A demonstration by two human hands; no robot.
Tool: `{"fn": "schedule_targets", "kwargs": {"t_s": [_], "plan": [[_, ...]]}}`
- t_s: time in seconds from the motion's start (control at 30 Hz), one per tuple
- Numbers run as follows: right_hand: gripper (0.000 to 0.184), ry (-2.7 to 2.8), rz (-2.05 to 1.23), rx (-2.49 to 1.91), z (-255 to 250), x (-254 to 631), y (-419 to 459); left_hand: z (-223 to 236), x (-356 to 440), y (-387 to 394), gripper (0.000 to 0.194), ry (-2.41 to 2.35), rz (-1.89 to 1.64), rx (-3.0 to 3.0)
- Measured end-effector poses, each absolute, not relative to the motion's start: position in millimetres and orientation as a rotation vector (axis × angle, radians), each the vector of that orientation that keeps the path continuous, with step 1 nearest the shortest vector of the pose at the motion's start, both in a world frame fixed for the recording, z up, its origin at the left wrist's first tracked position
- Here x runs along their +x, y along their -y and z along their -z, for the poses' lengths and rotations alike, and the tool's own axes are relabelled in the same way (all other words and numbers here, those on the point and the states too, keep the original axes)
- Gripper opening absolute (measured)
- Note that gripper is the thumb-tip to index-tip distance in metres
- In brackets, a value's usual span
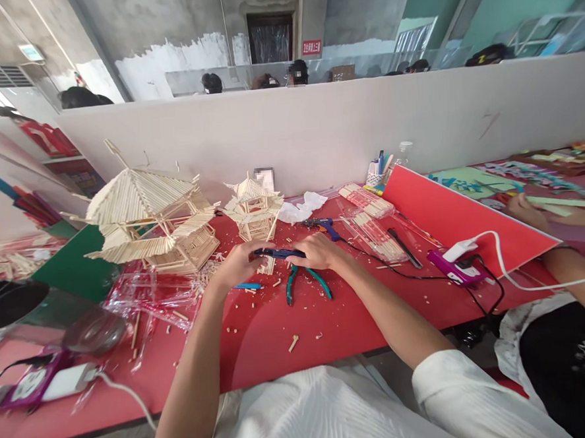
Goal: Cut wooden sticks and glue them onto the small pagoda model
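Through the head view, I see the left hand [238,264] pinching one end of a dark slim object [279,253], the right hand [317,250] gripping its other end; blur hides exactly what it is. It sits above the red tabletop [349,338], in front of the small stick pavilion [253,211], near teal-handled pliers [290,285]. I judge the step to be two-handed handling of that object; the next move calls for a steady grip, clear of the pliers
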State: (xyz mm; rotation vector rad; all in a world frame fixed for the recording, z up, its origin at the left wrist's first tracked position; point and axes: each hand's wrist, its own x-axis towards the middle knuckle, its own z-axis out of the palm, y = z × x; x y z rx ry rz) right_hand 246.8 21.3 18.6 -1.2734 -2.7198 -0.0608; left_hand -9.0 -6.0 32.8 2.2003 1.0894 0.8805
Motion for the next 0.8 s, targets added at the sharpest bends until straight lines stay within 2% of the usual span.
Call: {"fn": "schedule_targets", "kwargs": {"t_s": [0.2,0.4,0.63,0.8], "plan": [[0.059,2.769,-0.132,-1.308,-32.7,275.6,-22.9,-31.5,-6.3,8.9,0.033,-1.074,-0.81,2.13],[0.061,2.642,-0.401,-1.565,-39.9,304.8,-23.5,-28.1,-8.6,8.3,0.028,-1.101,-0.758,2.215],[0.063,2.513,-0.295,-1.869,-33.1,307.0,-25.5,-23.0,0.2,6.5,0.027,-1.02,-0.449,2.392],[0.063,2.427,-0.338,-2.113,-31.1,293.4,-22.1,-16.3,7.4,4.9,0.032,-0.954,-0.312,2.477]]}}
